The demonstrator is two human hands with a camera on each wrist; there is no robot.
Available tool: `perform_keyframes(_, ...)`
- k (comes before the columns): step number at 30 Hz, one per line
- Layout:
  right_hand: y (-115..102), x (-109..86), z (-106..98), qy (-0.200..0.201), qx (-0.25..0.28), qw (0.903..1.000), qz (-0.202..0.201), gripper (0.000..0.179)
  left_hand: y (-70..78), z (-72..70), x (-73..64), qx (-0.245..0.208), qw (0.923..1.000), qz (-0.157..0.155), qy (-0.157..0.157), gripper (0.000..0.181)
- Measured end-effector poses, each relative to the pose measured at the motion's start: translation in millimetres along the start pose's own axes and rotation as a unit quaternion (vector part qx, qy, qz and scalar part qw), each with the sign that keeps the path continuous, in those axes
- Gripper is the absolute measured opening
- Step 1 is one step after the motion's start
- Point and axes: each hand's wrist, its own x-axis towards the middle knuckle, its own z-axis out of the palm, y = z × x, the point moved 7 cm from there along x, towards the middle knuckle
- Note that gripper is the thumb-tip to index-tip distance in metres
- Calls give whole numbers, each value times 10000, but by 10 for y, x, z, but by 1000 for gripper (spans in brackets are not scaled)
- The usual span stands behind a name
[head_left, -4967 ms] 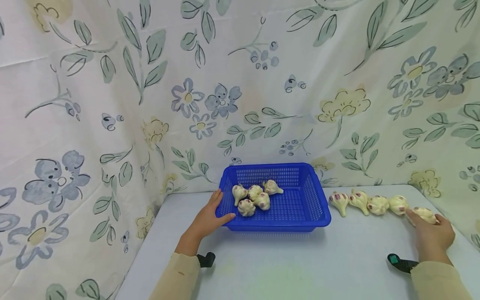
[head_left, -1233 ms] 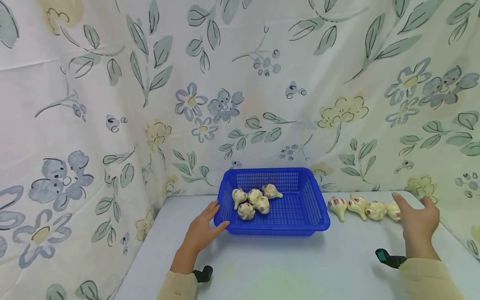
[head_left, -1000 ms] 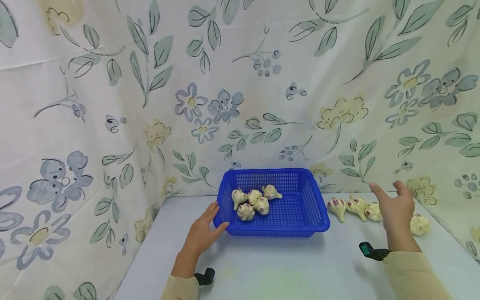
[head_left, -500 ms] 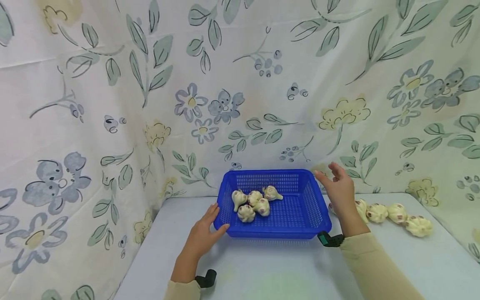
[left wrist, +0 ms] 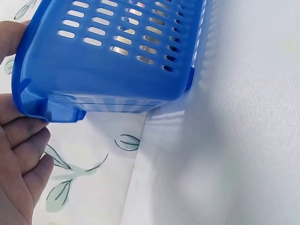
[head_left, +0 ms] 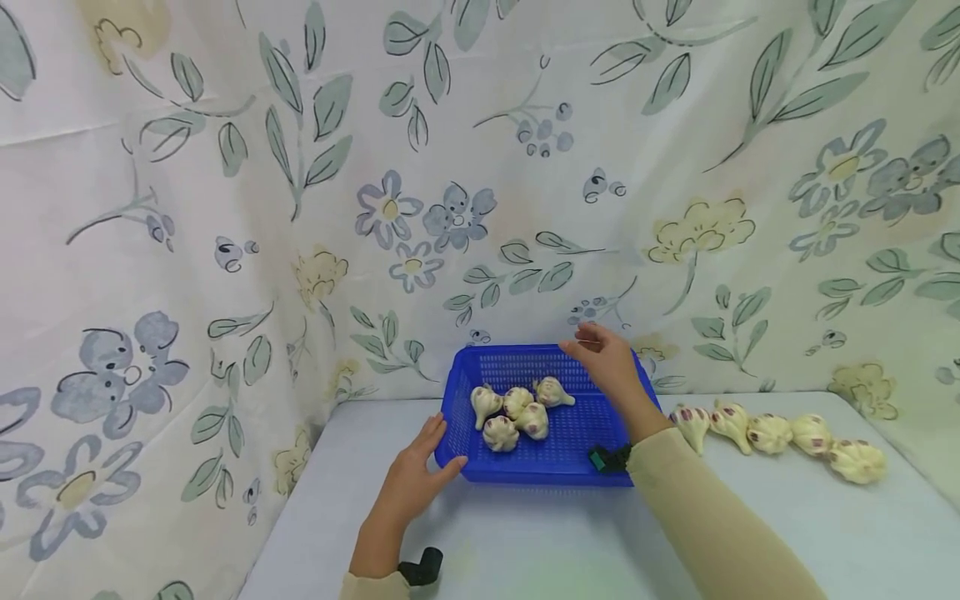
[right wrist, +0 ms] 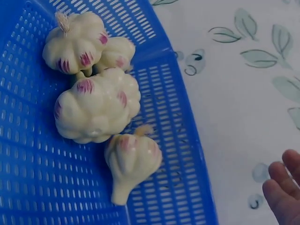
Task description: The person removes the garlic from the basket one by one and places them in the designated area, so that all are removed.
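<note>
A blue perforated plastic basket [head_left: 525,477] stands on the table, with several garlic bulbs [head_left: 501,433] grouped in its left half. My left hand [head_left: 411,483] is at the basket's left front corner, thumb and fingers spread. In the left wrist view its fingers [left wrist: 23,140] lie against the basket's rim [left wrist: 21,89]. Above the basket's right back part hovers my right hand [head_left: 611,367], holding nothing, its fingers loosely bent. The right wrist view looks down on garlic bulbs [right wrist: 98,105] inside the basket, with the fingertips [right wrist: 276,192] beyond the rim.
Several more garlic bulbs [head_left: 770,433] lie in a row on the white table [head_left: 540,550], right of the basket. A floral cloth [head_left: 510,167] hangs behind and at the left. Dark wrist-worn devices [head_left: 422,568] project from both wrists.
From beside the far-right garlic bulb, my right hand has travelled left along the row to above the basket. The bulbs lie in the same places. My left hand stays at the basket.
</note>
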Motion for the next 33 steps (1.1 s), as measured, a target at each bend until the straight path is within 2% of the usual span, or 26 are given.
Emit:
perform_keyframes(6, 162, 150, 199, -360, -151, 9984, 399, 72, 16, 24, -14, -63, 9999, 95, 57, 81)
perform_keyframes(13, 447, 315, 326, -510, -261, 9953, 783, 71, 30, 15, -22, -143, 9997, 165, 137, 84)
perform_keyframes(20, 782, 368, 424, -979, -306, 9811, 1642, 75, 45, 48, -2, -152, 9994, 282, 154, 82)
perform_keyframes(27, 863, 400, 552, -1396, -534, 9747, 1665, 77, 19, 46, 0, -238, 9992, 268, 153, 82)
perform_keyframes(33, 870, 413, 621, -1439, -780, 9737, 1584, 74, 0, 14, 4, -222, 9995, 156, 165, 80)
